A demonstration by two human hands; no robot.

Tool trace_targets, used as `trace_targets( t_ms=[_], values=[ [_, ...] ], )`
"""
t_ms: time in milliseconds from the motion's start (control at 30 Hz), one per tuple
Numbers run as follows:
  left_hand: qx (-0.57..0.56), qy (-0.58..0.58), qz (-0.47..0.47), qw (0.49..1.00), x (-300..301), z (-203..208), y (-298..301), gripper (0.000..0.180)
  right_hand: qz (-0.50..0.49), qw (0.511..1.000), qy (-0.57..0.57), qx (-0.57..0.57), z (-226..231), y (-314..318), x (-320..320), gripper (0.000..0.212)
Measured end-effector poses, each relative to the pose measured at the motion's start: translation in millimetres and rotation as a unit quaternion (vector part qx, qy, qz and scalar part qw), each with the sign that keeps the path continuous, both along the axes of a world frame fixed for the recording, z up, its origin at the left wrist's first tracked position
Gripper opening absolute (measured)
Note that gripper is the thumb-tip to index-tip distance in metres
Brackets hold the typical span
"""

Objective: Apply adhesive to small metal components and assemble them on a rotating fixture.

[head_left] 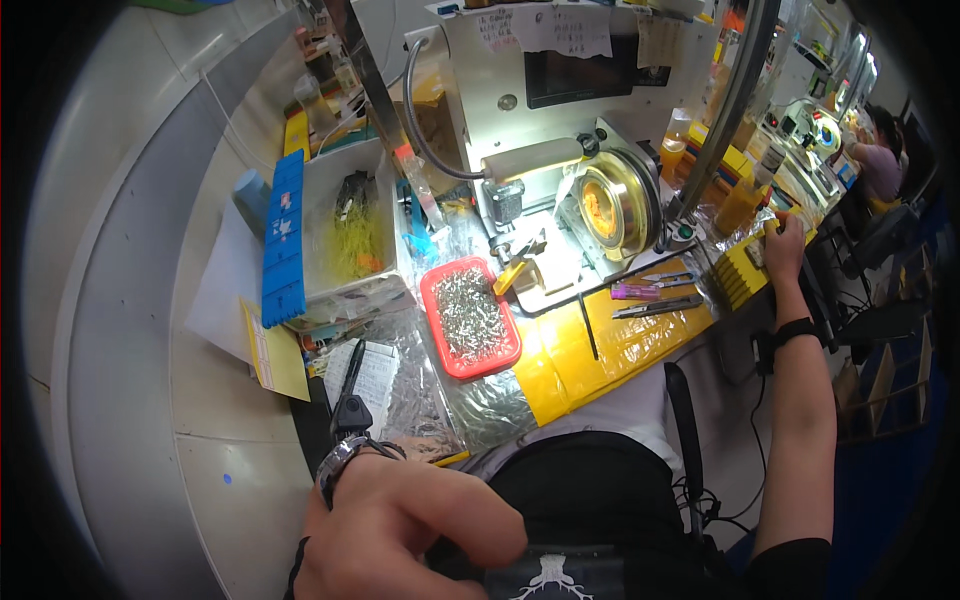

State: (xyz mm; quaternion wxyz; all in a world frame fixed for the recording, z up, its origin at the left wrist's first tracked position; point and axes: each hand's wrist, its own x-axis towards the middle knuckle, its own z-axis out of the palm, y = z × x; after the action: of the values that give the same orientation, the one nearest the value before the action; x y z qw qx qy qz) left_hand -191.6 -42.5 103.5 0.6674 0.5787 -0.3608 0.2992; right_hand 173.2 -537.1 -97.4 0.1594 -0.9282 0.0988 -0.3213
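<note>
A: Nearest the lens, the left hand (400, 530) is seen low by the lap, fingers loosely curled, nothing visibly held.

B: And the right hand (783, 243)? It's stretched far out to the bench's right end, laid on a stack of yellow trays (742, 272). Whether anything is gripped can't be told.

A: The trays' long axis runs away from the body. Tweezers (660, 308) and a red tray of metal parts (468, 317) are left untouched between the hands.

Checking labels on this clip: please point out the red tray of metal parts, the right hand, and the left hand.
red tray (437, 336): head view, left rim.
right hand (785, 245): head view, back of hand.
left hand (400, 530): head view, back of hand.
</note>
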Motion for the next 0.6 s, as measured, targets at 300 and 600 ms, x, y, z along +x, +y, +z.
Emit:
trace_targets(
  t_ms=[300,600],
  values=[
    [-0.027,-0.113,-0.090,0.989,32,-20,13,0.034,-0.004,1.000,0.000,0.008,3,0,-3,0.031],
    [-0.210,0.075,-0.146,0.964,95,-23,57,0.023,0.003,1.000,-0.018,0.018,1,1,-5,0.028]
  ],
)
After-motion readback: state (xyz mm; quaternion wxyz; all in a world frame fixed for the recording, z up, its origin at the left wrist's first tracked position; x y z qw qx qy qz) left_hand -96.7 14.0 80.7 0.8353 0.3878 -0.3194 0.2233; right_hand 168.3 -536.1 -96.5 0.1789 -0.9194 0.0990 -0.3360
